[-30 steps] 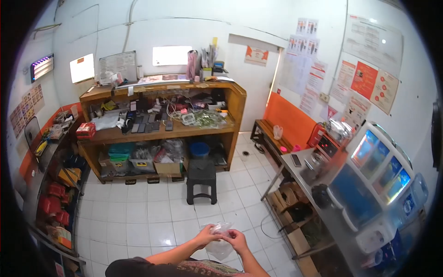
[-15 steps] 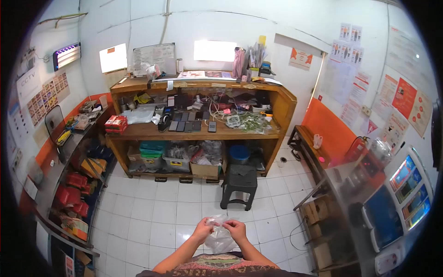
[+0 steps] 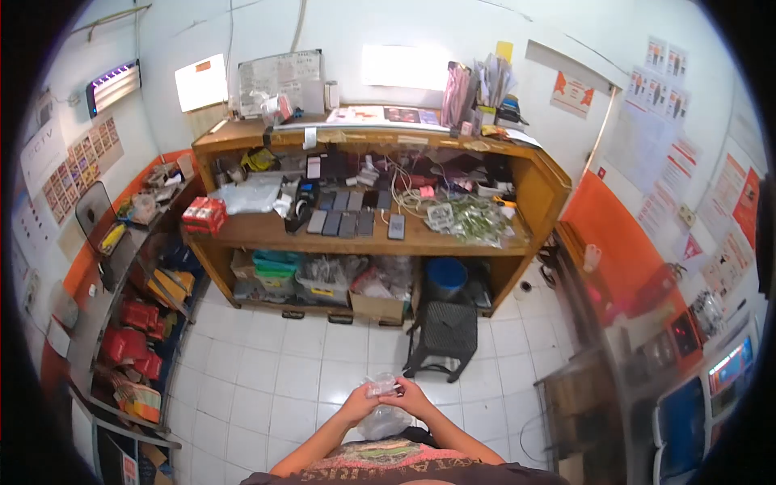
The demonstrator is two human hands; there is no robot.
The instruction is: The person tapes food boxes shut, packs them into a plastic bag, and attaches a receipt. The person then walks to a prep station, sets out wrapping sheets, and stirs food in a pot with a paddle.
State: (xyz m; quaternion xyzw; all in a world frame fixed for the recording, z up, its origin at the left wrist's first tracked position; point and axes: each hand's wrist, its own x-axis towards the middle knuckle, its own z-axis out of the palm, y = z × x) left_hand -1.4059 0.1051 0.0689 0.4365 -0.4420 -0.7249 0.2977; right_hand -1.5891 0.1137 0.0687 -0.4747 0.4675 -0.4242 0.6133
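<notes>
Low in front of my body, a clear plastic bag hangs from my two hands. My left hand is closed on the bag's upper left side. Fingers bent, my right hand pinches its upper right side close by. Crumpled film shows between and above the fingertips. I cannot make out whether anything lies inside the bag.
Ahead stands a wooden counter bearing several phones, a red box and a leafy bundle in plastic. A dark stool is before it. Shelving lines the left; a bench and screens are on the right.
My view has shifted, so the counter looks closer and the right-hand screens have slid toward the edge. Both hands keep the bag, now bunched more between the fingers.
</notes>
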